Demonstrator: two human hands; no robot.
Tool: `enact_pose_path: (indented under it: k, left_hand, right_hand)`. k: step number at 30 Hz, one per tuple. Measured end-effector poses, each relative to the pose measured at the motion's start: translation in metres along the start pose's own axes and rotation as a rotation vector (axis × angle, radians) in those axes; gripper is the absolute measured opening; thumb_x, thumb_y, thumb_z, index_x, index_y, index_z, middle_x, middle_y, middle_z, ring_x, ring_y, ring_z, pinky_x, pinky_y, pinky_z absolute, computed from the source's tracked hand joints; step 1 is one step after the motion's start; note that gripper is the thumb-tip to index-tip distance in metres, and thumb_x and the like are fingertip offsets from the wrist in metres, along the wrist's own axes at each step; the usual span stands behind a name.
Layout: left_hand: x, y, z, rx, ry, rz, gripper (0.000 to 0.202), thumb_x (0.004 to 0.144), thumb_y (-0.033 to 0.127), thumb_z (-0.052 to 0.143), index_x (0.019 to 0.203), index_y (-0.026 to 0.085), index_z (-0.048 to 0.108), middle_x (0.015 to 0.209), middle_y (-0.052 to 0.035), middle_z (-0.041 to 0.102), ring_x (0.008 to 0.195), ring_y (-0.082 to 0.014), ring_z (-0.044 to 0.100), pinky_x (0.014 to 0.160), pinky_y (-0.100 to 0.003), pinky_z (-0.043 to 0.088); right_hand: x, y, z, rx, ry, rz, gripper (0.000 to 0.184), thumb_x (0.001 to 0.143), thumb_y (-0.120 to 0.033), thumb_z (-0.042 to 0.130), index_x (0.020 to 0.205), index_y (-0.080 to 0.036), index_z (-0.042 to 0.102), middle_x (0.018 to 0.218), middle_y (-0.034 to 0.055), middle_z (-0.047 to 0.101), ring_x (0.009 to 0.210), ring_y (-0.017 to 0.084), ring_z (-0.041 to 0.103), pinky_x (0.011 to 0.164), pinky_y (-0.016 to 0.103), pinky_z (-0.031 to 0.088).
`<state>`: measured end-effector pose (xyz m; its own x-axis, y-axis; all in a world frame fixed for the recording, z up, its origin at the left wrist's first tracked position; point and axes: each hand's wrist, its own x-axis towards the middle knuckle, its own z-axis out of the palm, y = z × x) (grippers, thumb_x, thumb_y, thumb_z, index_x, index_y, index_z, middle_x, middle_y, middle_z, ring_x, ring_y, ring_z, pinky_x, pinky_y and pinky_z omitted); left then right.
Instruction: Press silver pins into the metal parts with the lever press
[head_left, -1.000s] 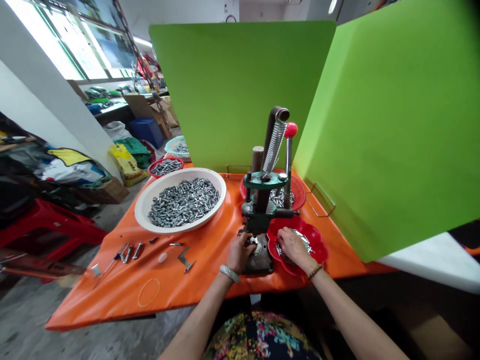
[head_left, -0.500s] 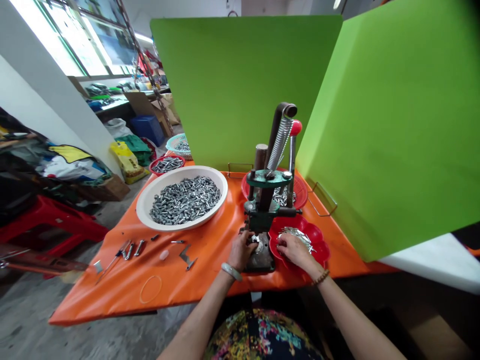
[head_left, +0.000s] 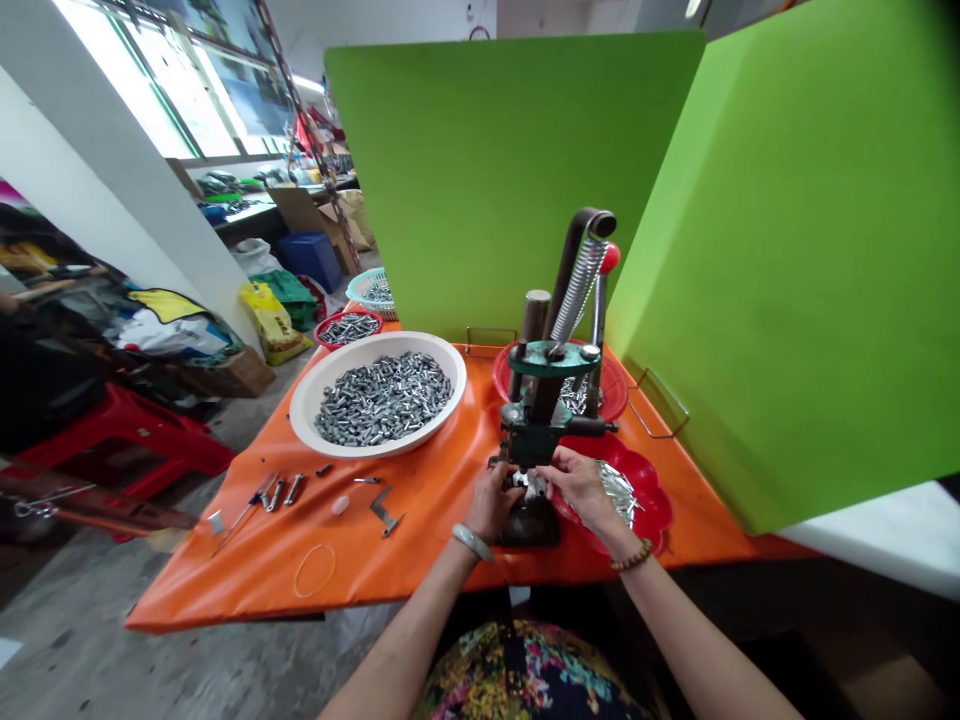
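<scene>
A green hand press (head_left: 551,400) with a spring and a red-knobbed lever stands on the orange table (head_left: 420,540). My left hand (head_left: 495,500) is closed at the press base, its fingers pinched on a small metal part there. My right hand (head_left: 577,480) has come to the same spot from the right, fingers pinched on a small silvery piece that I cannot name. Just right of it lies a red flower-shaped dish (head_left: 637,500) holding shiny metal pieces.
A large white bowl (head_left: 379,395) full of grey metal parts sits at left. A red basket (head_left: 600,385) stands behind the press, with smaller baskets further back. Small tools (head_left: 274,492), a bracket and a rubber band (head_left: 315,570) lie on the cloth. Green screens wall the back and right.
My right hand has left the red dish and moved left to the press base beside my left hand. The camera view has shifted slightly.
</scene>
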<state>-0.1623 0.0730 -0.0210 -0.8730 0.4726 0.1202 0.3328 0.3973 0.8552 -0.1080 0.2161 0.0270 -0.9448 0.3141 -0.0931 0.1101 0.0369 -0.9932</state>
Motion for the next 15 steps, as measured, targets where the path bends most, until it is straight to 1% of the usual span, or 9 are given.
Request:
enact_pose_path:
  k: [3,6,12,14,15]
  left_hand:
    - [0.001,0.001,-0.001,0.009,-0.008,0.021,0.027,0.066,0.013,0.059,0.092,0.019,0.056,0.084,-0.0006,0.06,0.077,-0.0097,0.055,0.072,-0.021,0.044]
    - [0.001,-0.001,-0.001,0.028,0.014,0.032,0.028,0.064,0.01,0.06,0.091,0.019,0.057,0.084,-0.0008,0.06,0.078,-0.0098,0.055,0.073,-0.021,0.044]
    - [0.002,-0.003,0.0,0.032,0.027,0.024,0.029,0.064,0.01,0.06,0.091,0.019,0.057,0.083,-0.0008,0.06,0.076,-0.0093,0.055,0.072,-0.02,0.044]
    - [0.002,-0.002,0.0,0.032,0.029,0.022,0.03,0.064,0.01,0.061,0.092,0.019,0.057,0.083,-0.0008,0.06,0.076,-0.0091,0.055,0.071,-0.02,0.044]
    - [0.002,-0.002,0.0,0.035,0.028,0.026,0.03,0.064,0.011,0.061,0.092,0.019,0.058,0.083,-0.0006,0.06,0.075,-0.0089,0.055,0.07,-0.02,0.044]
  right_hand:
    - [0.008,0.006,0.012,0.015,-0.005,-0.012,0.021,0.062,-0.031,0.059,0.07,-0.014,0.05,0.052,-0.0024,0.052,0.038,0.006,0.045,0.037,0.017,0.033]
    - [0.013,0.012,0.017,-0.034,-0.003,-0.024,0.015,0.063,-0.029,0.055,0.066,-0.015,0.049,0.046,-0.0038,0.05,0.036,0.008,0.045,0.037,0.017,0.033]
    - [0.007,-0.001,0.022,-0.13,0.048,-0.038,0.007,0.063,-0.021,0.052,0.066,-0.015,0.054,0.044,-0.0038,0.049,0.035,0.008,0.043,0.036,0.018,0.031]
    - [0.002,-0.005,0.024,-0.231,0.084,-0.085,0.008,0.065,-0.021,0.051,0.068,-0.015,0.057,0.048,-0.0019,0.052,0.038,0.009,0.045,0.04,0.018,0.033]
    - [-0.001,-0.005,0.025,-0.303,0.103,-0.134,0.01,0.068,-0.021,0.051,0.069,-0.015,0.058,0.052,-0.0004,0.055,0.043,0.01,0.049,0.043,0.019,0.036]
